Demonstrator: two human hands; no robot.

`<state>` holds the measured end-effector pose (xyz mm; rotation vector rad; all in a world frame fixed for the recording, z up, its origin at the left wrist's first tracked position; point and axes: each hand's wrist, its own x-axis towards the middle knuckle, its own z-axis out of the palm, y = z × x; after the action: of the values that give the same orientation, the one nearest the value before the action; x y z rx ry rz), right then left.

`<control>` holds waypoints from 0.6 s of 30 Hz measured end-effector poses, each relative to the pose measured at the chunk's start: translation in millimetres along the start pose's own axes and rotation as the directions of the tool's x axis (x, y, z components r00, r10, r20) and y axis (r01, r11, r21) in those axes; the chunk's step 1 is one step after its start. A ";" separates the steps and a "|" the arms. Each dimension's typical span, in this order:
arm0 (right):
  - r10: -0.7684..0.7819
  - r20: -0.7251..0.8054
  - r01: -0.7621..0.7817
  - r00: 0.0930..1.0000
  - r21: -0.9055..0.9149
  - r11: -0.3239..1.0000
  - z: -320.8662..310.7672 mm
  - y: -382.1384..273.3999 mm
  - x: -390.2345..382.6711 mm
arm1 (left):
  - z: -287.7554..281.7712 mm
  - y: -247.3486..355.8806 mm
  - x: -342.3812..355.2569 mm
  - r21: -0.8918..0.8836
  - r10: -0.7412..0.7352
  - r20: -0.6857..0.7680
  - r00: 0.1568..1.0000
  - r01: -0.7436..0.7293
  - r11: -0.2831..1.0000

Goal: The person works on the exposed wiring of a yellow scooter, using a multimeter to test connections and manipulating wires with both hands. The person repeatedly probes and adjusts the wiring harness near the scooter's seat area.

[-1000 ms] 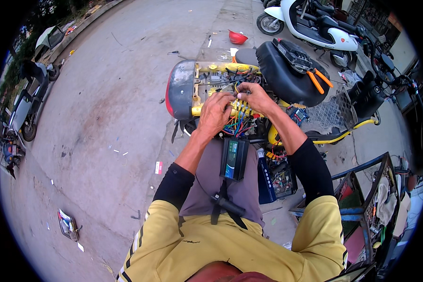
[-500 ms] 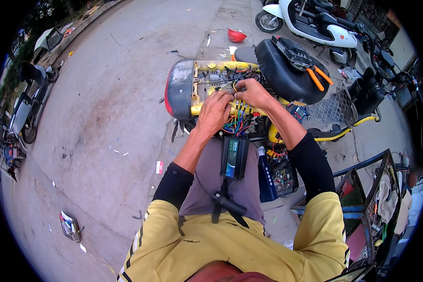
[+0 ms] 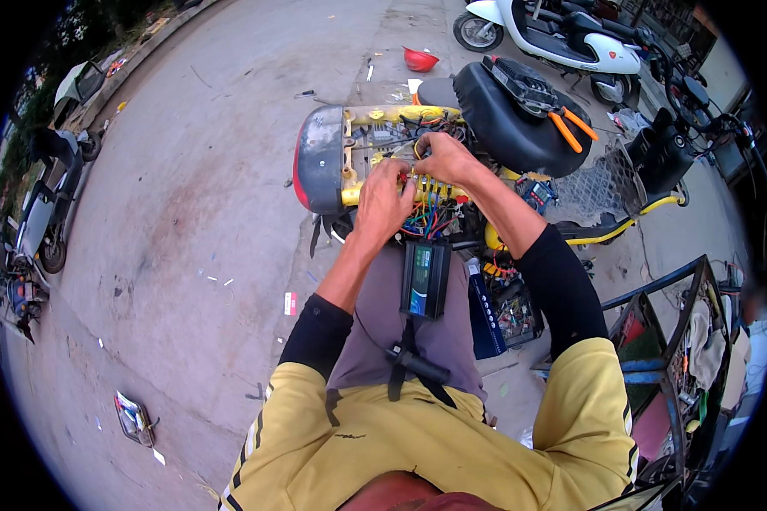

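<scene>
Both hands meet over the open rear frame of a yellow scooter (image 3: pixel 353 197), where bundles of coloured wires (image 3: pixel 426 223) show. My left hand (image 3: pixel 386 201) is closed, its fingertips pinched beside a small red piece; what they hold is too small to make out. Just to its right, my right hand (image 3: pixel 447 160) pinches a thin yellow wire (image 3: pixel 417 151), its fingertips almost touching the left ones. Below the wires, a black box-shaped electronic device (image 3: pixel 426 279) with a blue-green label rests on my lap. A black handlebar grip (image 3: pixel 421 367) on a cable lies nearer my waist.
Orange-handled pliers (image 3: pixel 573 128) and a black case lie on the black seat (image 3: pixel 507 128). A multimeter (image 3: pixel 537 194) sits by the footboard. To the right stand a parts box (image 3: pixel 518 315) and a metal rack (image 3: pixel 648 375). A red helmet-like bowl (image 3: pixel 419 59) lies beyond the scooter.
My left fingers have curled and shifted slightly left, showing a small red piece at their tips. The right hand stays at nearly the same spot. The whole view has shifted a little.
</scene>
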<state>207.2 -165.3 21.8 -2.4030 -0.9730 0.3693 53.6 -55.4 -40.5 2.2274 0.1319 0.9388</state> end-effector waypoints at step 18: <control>0.078 -0.064 -0.049 0.995 0.373 0.927 -3.0 11.8 -13.4 | 10.1 14.6 20.0 0.198 -0.330 0.080 0.941 0.309 0.930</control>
<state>205.7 -183.0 18.5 -2.0892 -0.7169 0.4375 72.4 -65.1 -24.3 2.3257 0.5330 0.6425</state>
